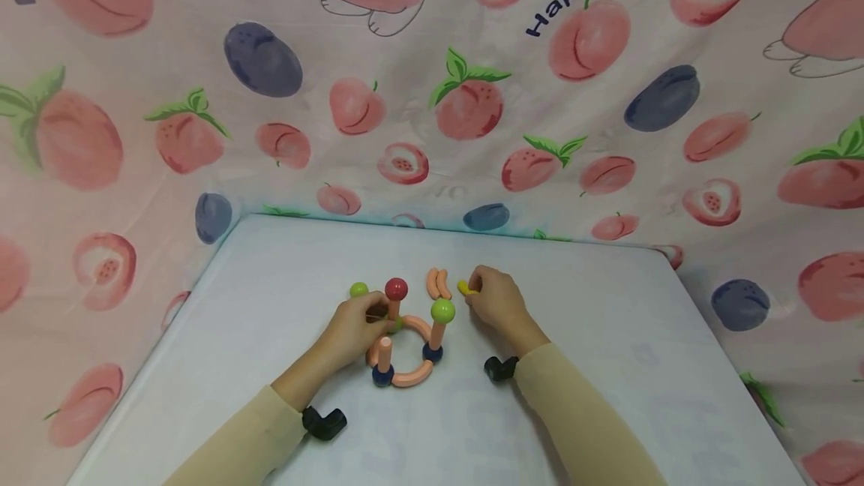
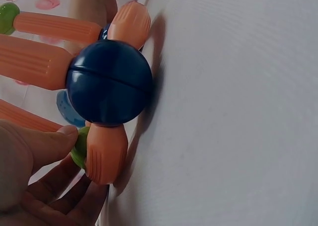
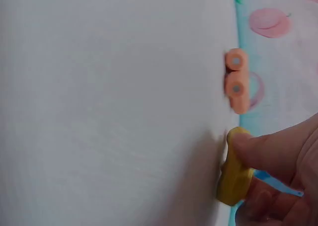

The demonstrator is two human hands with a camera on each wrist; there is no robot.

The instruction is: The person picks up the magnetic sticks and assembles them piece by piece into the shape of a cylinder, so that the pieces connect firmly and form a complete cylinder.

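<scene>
My left hand [image 1: 351, 327] pinches a green ball [image 2: 79, 149] at the left back of a ring of curved orange rods [image 1: 412, 379]. Navy balls [image 1: 382, 374] join the ring's front and right parts. Straight orange rods rise from the joints; one bears a red ball [image 1: 396, 289], another a light green ball [image 1: 442, 311]. The front upright [image 1: 385, 351] has no ball on top. To the right, my right hand [image 1: 498, 300] holds a short yellow rod [image 3: 234, 171] between thumb and fingers, close to the table. Part of that rod is hidden by the hand.
Two loose curved orange rods [image 1: 437, 283] lie side by side behind the ring, left of the right hand. Another green ball [image 1: 358, 289] shows behind the left hand. A fruit-printed curtain [image 1: 405, 96] stands along the back edge of the white table [image 1: 580, 411].
</scene>
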